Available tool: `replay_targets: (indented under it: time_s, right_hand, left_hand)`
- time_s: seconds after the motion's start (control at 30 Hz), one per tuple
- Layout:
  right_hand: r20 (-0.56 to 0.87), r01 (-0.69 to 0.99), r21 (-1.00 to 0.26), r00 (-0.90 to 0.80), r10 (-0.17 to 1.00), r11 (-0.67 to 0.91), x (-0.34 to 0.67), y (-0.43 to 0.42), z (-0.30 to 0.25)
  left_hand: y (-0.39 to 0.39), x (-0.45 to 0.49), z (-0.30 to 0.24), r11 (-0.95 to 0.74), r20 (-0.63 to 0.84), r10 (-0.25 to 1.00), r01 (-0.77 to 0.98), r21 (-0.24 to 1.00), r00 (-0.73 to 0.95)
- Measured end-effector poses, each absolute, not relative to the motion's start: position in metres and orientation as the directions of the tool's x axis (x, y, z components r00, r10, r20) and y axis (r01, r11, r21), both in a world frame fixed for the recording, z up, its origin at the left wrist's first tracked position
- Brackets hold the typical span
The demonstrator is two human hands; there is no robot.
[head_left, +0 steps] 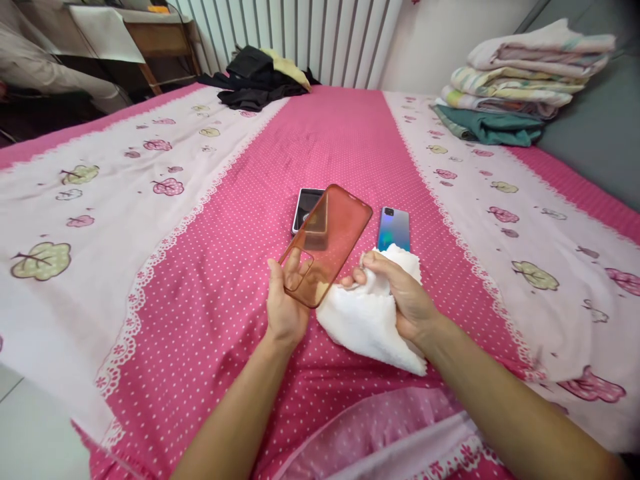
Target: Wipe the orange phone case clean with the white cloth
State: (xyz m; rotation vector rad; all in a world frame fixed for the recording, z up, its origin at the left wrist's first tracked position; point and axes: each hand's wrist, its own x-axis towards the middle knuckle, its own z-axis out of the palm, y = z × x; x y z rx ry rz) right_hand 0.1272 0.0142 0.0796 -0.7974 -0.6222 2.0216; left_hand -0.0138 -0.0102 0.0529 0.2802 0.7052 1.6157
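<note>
While left hand pinches tinted case, right hand clutches cloth

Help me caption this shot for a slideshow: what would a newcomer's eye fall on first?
The translucent reddish-brown plastic phone case, held up at centre by the left hand, stands out first, with the right hand bunching a white fluffy cloth beside it. Behind them a shiny blue smartphone and a dark smartphone lie on the hot-pink white-dotted bedspread. Folded pastel blankets are stacked at far right.
</note>
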Motion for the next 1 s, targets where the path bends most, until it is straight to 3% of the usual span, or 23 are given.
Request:
replay_targets:
  time_s: [0.17,0.4,0.63,0.8,1.0]
  right_hand:
    - [-0.164,-0.502,-0.69,-0.593,0.788,-0.522,0.129,0.001,0.089]
    - [-0.22,-0.095,-0.717,-0.909,0.354,-0.69,0.134,-0.044,0.103]
    - [-0.322,-0.159,-0.55,-0.865,0.384,-0.82,0.134,-0.038,0.101]
    - [-0.273,0.002,-0.531,-0.947,0.169,-0.847,0.142,-0.04,0.108]
    - [-0.408,0.211,-0.528,-0.912,0.028,-0.823,0.147,-0.037,0.114]
  left_hand:
    - [-0.006,-0.023,0.05,-0.08,-0.263,0.919,-0.792,0.605,-0.294]
    - [-0.007,-0.023,0.053,-0.049,-0.192,0.958,-0.785,0.618,-0.211]
    - [-0.009,-0.017,0.056,-0.016,-0.18,0.968,-0.76,0.649,-0.174]
    - [-0.009,-0.018,0.054,0.005,-0.136,0.984,-0.745,0.667,-0.115]
    - [-0.006,-0.018,0.054,0.008,-0.188,0.969,-0.742,0.67,-0.159]
